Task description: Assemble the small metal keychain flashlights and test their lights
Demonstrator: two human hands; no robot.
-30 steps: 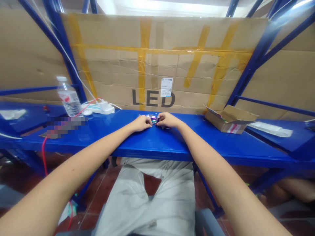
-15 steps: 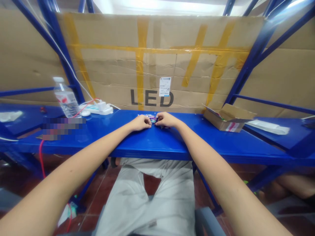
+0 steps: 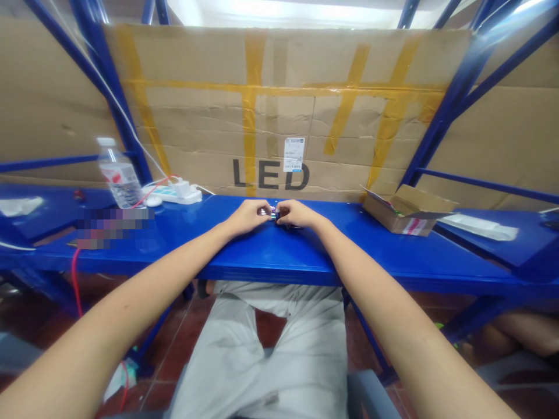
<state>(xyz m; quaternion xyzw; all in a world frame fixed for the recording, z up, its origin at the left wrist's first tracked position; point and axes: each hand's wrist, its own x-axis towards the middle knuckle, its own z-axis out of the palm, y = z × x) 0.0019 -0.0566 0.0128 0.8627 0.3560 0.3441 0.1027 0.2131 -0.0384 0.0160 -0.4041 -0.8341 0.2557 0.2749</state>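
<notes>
My left hand (image 3: 247, 215) and my right hand (image 3: 296, 214) rest side by side on the blue metal shelf (image 3: 271, 250), fingers curled towards each other. Between their fingertips lies a small cluster of shiny, many-coloured pieces (image 3: 271, 213), too small to name. Both hands pinch at this cluster. Most of it is hidden behind the knuckles. My forearms reach out over my lap in light grey trousers (image 3: 266, 349).
A cardboard sheet marked LED (image 3: 271, 174) closes the back. An open cardboard box (image 3: 406, 210) stands to the right. At the left are a water bottle (image 3: 119, 174), a white power strip (image 3: 174, 191) and a red cable (image 3: 74, 273). Blue rack struts (image 3: 441, 125) slant at both sides.
My left hand has slid slightly forward and to the right, closing onto the coloured pieces beside my right hand. The right hand has barely moved.
</notes>
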